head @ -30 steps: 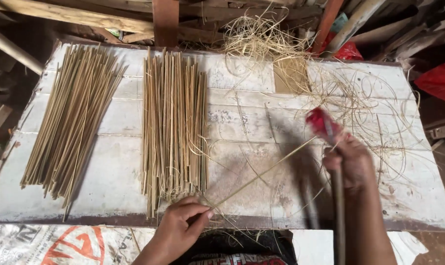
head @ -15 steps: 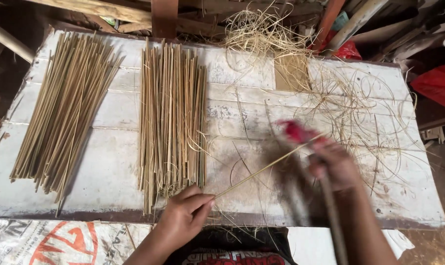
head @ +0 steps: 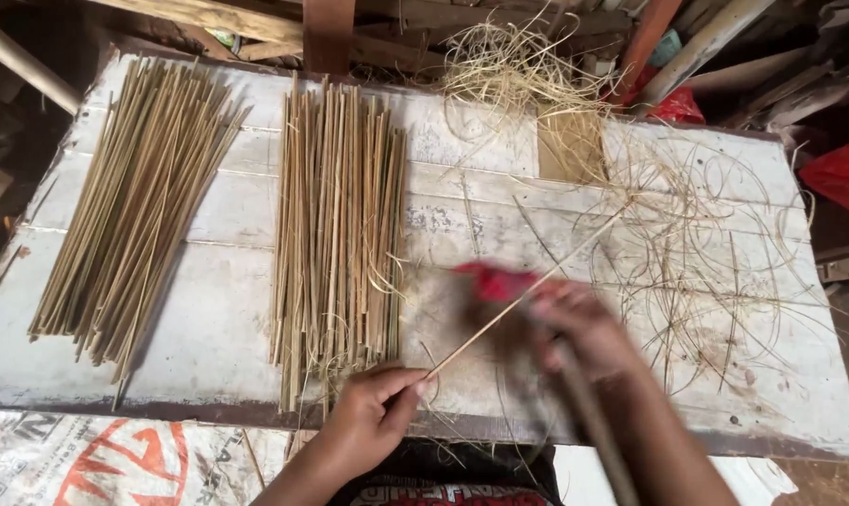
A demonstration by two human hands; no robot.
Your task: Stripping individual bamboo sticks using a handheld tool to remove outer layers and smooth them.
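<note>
1. Hands at a white plank table (head: pixel 228 309): the left hand (head: pixel 373 412) pinches the near end of a thin bamboo stick (head: pixel 527 290) between thumb and fingertips, the stick slanting up and away to the right.
2. The right hand (head: pixel 583 328), blurred, is closed round a red-tipped tool (head: pixel 494 281) laid against the stick.
3. Two bundles of sticks (head: pixel 335 225) lie to the left; curled shavings (head: pixel 696 244) litter the right.
4. A printed white sack (head: pixel 87 459) with orange markings hangs below the near-left edge.
</note>
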